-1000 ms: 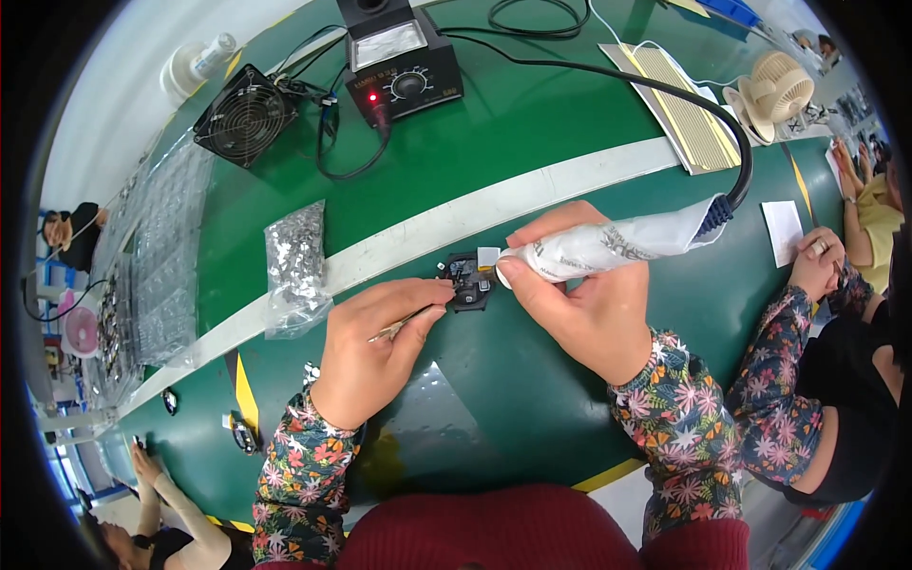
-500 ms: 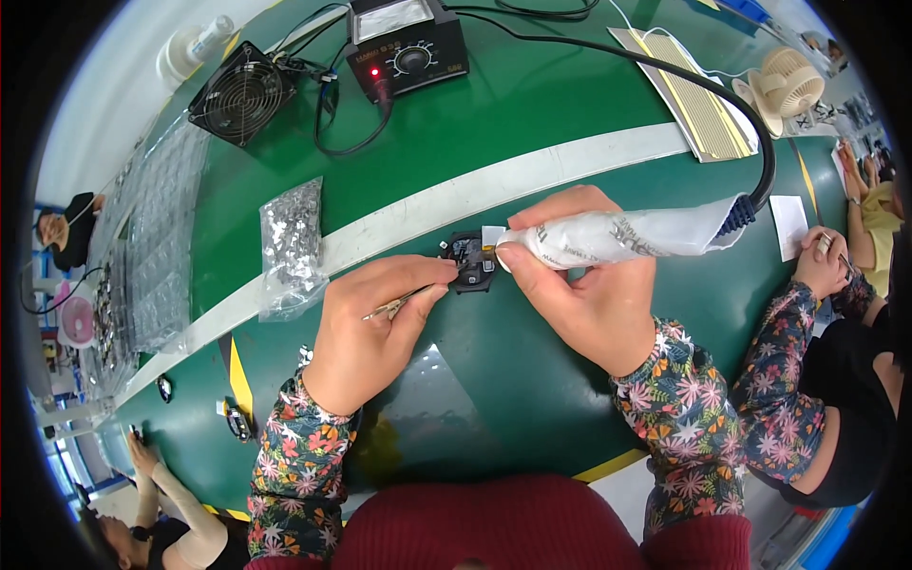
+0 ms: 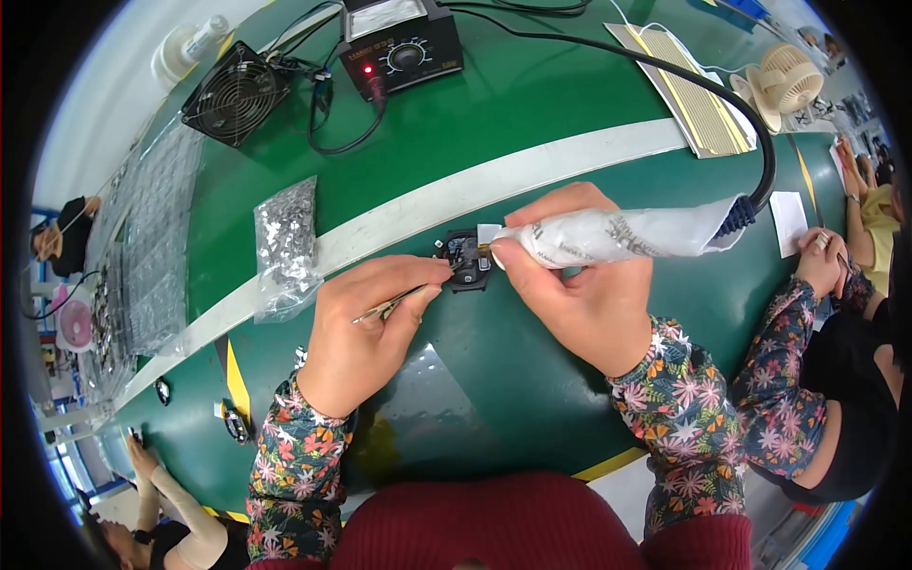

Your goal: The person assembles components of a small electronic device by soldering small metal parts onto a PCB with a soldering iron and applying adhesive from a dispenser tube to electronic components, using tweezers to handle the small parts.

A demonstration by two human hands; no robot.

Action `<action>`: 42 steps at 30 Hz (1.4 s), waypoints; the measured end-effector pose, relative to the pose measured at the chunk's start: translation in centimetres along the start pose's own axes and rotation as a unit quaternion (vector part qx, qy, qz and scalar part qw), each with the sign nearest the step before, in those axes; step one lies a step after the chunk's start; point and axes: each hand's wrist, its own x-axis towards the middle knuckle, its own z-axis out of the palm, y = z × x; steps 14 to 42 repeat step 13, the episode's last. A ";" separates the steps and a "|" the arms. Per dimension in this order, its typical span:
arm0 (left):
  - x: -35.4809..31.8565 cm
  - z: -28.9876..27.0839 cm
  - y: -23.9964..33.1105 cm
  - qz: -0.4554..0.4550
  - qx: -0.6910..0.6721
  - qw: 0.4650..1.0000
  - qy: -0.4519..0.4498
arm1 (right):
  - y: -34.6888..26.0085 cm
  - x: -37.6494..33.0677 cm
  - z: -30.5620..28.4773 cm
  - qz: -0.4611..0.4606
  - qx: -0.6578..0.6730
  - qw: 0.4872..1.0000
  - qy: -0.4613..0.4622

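A small black electronic device [image 3: 468,276] with open inner parts lies on the green mat between my hands. My left hand [image 3: 356,332] pinches thin metal tweezers [image 3: 384,307], their tips at the device's left side. In my right hand [image 3: 594,309] is a soldering iron [image 3: 617,237], its handle wrapped in white printed sheeting. The iron points left, over the device's right edge; fingers hide its tip. A little white piece [image 3: 488,233] sits at the device's upper right. Whether the iron touches the device I cannot tell.
Behind stands a black soldering station [image 3: 404,47], its cable [image 3: 655,65] arching round to the iron. A bag of small metal parts [image 3: 286,249] lies left, near a black fan [image 3: 235,93]. Co-workers sit at both sides; one's hands [image 3: 823,261] are close on the right.
The whole view has shifted slightly, with table things a little further left. Both hands keep their grips and stay at the device, almost unmoved.
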 end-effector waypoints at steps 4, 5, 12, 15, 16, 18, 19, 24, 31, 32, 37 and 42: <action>0.0 0.1 0.0 -0.009 0.000 1.000 -0.005 | 0.1 -0.2 0.2 0.012 0.005 1.000 0.003; 0.1 0.2 0.0 -0.008 0.000 1.000 -0.006 | 0.1 -0.3 0.2 0.010 0.003 1.000 0.002; -0.1 0.0 0.0 0.002 0.002 1.000 -0.003 | -0.3 -0.1 0.5 0.004 -0.006 1.000 0.006; 0.0 0.0 0.0 -0.001 0.005 1.000 -0.004 | -0.2 0.0 0.5 -0.001 -0.009 1.000 0.011; 0.0 0.0 0.0 -0.001 0.005 1.000 -0.004 | -0.2 0.0 0.5 -0.001 -0.009 1.000 0.011; 0.0 0.0 0.0 -0.001 0.005 1.000 -0.004 | -0.2 0.0 0.5 -0.001 -0.009 1.000 0.011; 0.0 0.0 0.0 -0.001 0.005 1.000 -0.004 | -0.2 0.0 0.5 -0.001 -0.009 1.000 0.011; 0.0 0.0 0.0 -0.001 0.005 1.000 -0.004 | -0.2 0.0 0.5 -0.001 -0.009 1.000 0.011; 0.0 0.0 0.0 -0.001 0.005 1.000 -0.004 | -0.2 0.0 0.5 -0.001 -0.009 1.000 0.011; 0.0 0.0 0.0 -0.001 0.005 1.000 -0.004 | -0.2 0.0 0.5 -0.001 -0.009 1.000 0.011; 0.0 0.0 0.0 -0.001 0.005 1.000 -0.004 | -0.2 0.0 0.5 -0.001 -0.009 1.000 0.011; 0.0 0.0 0.0 -0.001 0.005 1.000 -0.004 | -0.2 0.0 0.5 -0.001 -0.009 1.000 0.011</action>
